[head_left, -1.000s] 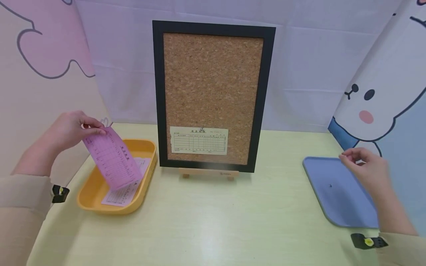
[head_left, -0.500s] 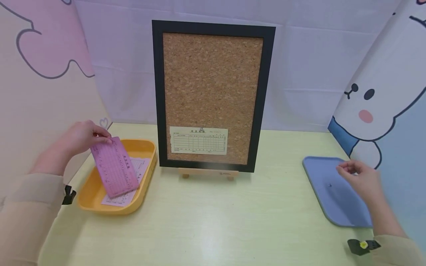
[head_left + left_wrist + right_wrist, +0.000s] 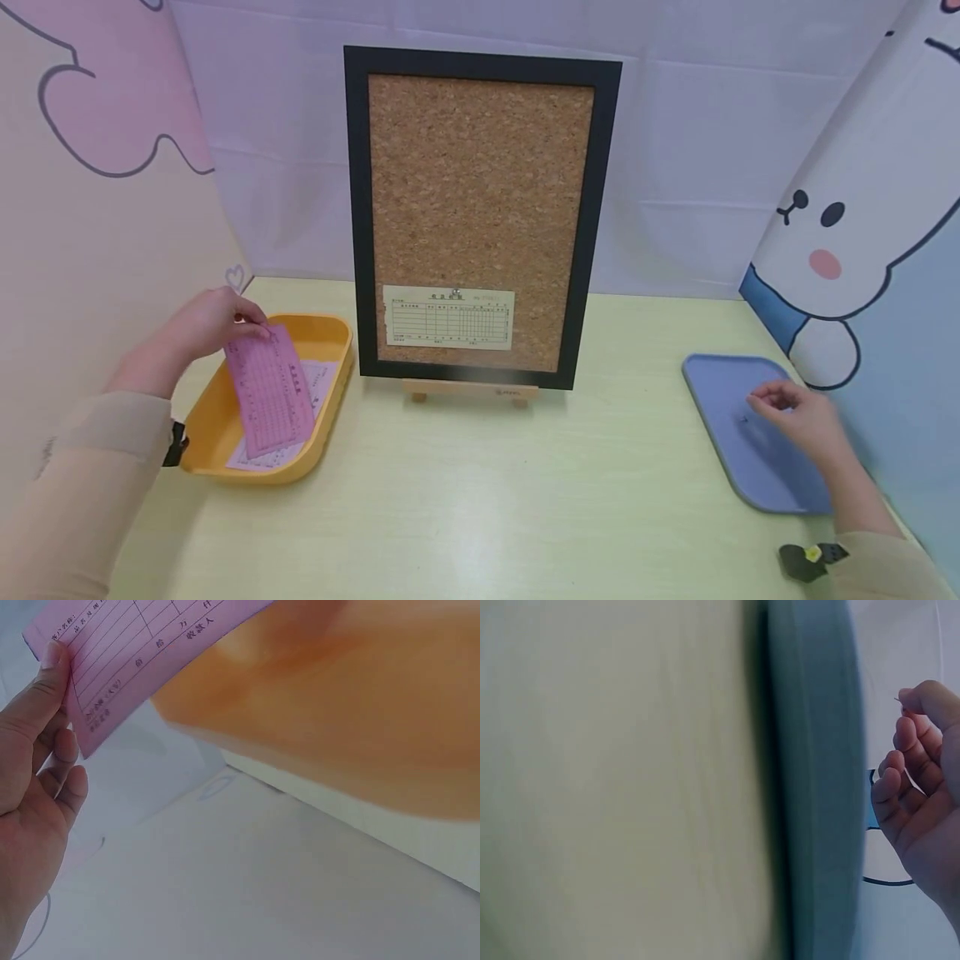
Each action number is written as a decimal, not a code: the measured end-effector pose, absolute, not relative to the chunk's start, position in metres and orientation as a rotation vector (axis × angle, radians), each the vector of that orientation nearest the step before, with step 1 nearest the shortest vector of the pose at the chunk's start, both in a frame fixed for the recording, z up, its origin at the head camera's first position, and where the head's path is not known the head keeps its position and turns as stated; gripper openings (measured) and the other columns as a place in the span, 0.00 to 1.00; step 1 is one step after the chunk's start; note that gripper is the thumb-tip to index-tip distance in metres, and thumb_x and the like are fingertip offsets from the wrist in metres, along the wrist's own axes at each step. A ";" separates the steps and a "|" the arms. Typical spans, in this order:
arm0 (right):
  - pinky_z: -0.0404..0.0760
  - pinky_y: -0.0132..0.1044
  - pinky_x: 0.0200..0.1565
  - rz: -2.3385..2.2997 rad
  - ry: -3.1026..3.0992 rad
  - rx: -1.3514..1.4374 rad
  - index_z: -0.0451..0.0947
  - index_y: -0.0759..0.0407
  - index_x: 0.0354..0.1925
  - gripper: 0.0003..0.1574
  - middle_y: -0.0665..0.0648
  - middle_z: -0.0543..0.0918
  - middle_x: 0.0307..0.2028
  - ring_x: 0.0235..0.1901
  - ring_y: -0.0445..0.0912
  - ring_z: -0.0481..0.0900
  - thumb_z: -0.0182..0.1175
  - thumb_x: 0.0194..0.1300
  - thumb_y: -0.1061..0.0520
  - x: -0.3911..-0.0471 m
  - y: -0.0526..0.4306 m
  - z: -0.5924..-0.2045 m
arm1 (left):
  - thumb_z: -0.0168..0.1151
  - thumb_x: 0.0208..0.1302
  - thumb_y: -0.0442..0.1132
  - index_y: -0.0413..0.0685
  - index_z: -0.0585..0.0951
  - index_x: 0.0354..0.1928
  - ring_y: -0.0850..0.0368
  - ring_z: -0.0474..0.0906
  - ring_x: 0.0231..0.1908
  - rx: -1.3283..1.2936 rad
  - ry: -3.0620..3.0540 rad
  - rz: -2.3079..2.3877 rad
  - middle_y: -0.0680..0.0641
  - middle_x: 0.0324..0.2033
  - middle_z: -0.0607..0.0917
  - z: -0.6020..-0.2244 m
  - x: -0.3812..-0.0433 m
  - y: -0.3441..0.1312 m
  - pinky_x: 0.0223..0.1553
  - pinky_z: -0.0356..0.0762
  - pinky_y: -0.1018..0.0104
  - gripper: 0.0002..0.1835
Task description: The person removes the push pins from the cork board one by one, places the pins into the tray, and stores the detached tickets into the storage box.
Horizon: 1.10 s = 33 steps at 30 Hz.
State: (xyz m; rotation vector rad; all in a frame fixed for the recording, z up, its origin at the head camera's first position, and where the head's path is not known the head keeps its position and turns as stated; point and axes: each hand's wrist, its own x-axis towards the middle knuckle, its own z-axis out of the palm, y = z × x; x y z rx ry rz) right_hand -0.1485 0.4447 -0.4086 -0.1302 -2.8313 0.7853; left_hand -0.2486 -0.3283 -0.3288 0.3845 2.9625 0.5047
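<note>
My left hand [image 3: 217,323] pinches a pink receipt slip [image 3: 272,392] by its upper end, thumb on the printed face in the left wrist view. It hangs over the yellow tray [image 3: 341,392], in front of a paler printed slip [image 3: 318,383] lying inside. Over the blue tray [image 3: 708,371] at the right, my right hand [image 3: 802,421] has thumb and index finger pinched together; the thin point of a push pin [image 3: 898,699] sticks out past the thumb tip, its head hidden. Another small pin [image 3: 745,420] lies in that tray.
A black-framed cork board [image 3: 480,183] leans on a small wooden stand [image 3: 471,389] at the back middle. One cream form [image 3: 448,318] is pinned low on it. Printed cloth walls [image 3: 840,250] enclose the table [image 3: 480,500] on the sides and back.
My left hand has lowered the pink slip and moved right, bringing it deeper into the yellow tray. My right hand has moved down and left over the blue tray, still pinching.
</note>
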 end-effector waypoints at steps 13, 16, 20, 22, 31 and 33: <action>0.68 0.29 0.27 0.751 -3.043 -0.019 0.77 0.65 0.38 0.16 0.52 0.78 0.28 0.25 0.32 0.67 0.63 0.62 0.52 -0.153 0.451 -0.414 | 0.71 0.52 0.37 0.45 0.86 0.31 0.54 0.74 0.29 0.538 2.961 0.465 0.50 0.27 0.85 -0.347 -0.256 -0.322 0.32 0.75 0.63 0.04; 0.69 0.29 0.27 0.757 -3.076 0.027 0.77 0.66 0.38 0.15 0.52 0.78 0.28 0.25 0.33 0.67 0.63 0.61 0.54 -0.155 0.453 -0.415 | 0.71 0.52 0.37 0.45 0.86 0.29 0.55 0.74 0.28 0.551 2.946 0.473 0.51 0.26 0.84 -0.352 -0.258 -0.322 0.32 0.74 0.63 0.04; 0.70 0.29 0.26 0.749 -3.105 0.045 0.77 0.67 0.38 0.15 0.52 0.78 0.28 0.25 0.33 0.67 0.63 0.61 0.55 -0.157 0.456 -0.416 | 0.70 0.53 0.37 0.45 0.86 0.29 0.56 0.73 0.28 0.539 2.908 0.494 0.51 0.26 0.84 -0.355 -0.259 -0.318 0.33 0.75 0.63 0.04; 0.70 0.29 0.27 0.744 -3.124 0.045 0.77 0.67 0.39 0.16 0.53 0.78 0.29 0.25 0.34 0.68 0.63 0.61 0.54 -0.158 0.458 -0.417 | 0.70 0.54 0.37 0.45 0.86 0.29 0.56 0.73 0.28 0.536 2.889 0.487 0.52 0.25 0.83 -0.356 -0.259 -0.316 0.33 0.74 0.63 0.03; 0.70 0.30 0.29 0.644 -3.143 0.095 0.79 0.62 0.38 0.14 0.52 0.80 0.30 0.27 0.35 0.68 0.64 0.60 0.52 -0.165 0.458 -0.418 | 0.68 0.56 0.37 0.46 0.85 0.29 0.53 0.72 0.31 0.472 2.814 0.496 0.51 0.26 0.80 -0.366 -0.266 -0.308 0.34 0.74 0.63 0.03; 0.70 0.30 0.29 0.628 -3.142 0.103 0.79 0.61 0.37 0.13 0.52 0.80 0.30 0.28 0.35 0.69 0.64 0.60 0.52 -0.167 0.456 -0.418 | 0.69 0.55 0.38 0.46 0.84 0.29 0.52 0.72 0.33 0.462 2.812 0.483 0.50 0.27 0.80 -0.370 -0.268 -0.307 0.36 0.74 0.62 0.03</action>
